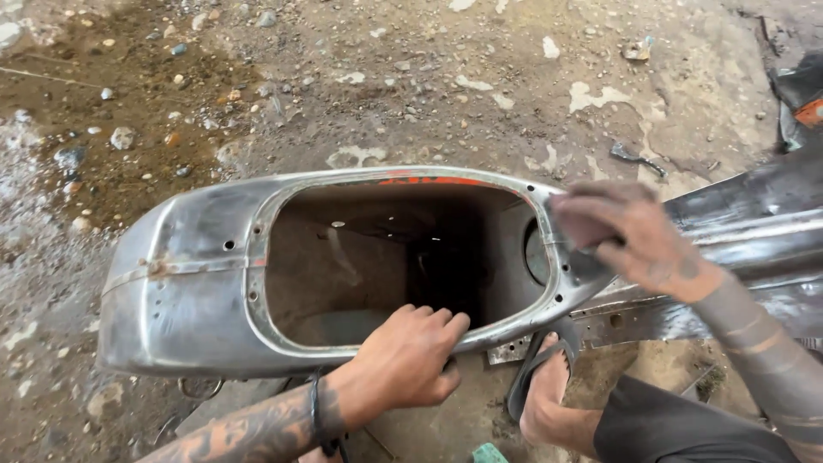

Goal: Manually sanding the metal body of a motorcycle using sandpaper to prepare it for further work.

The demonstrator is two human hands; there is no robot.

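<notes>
Left hand [410,360] clamps the near rim of the bare metal scooter body [197,283]; right hand [630,236], fingers together, presses a sandpaper piece [583,225] on it.

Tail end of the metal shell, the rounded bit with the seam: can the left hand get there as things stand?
Probably yes. The left hand grips the near rim of the metal shell, and the rounded tail end lies bare along the same side, with nothing between. The right hand presses a sanding pad at the opposite end.
</notes>
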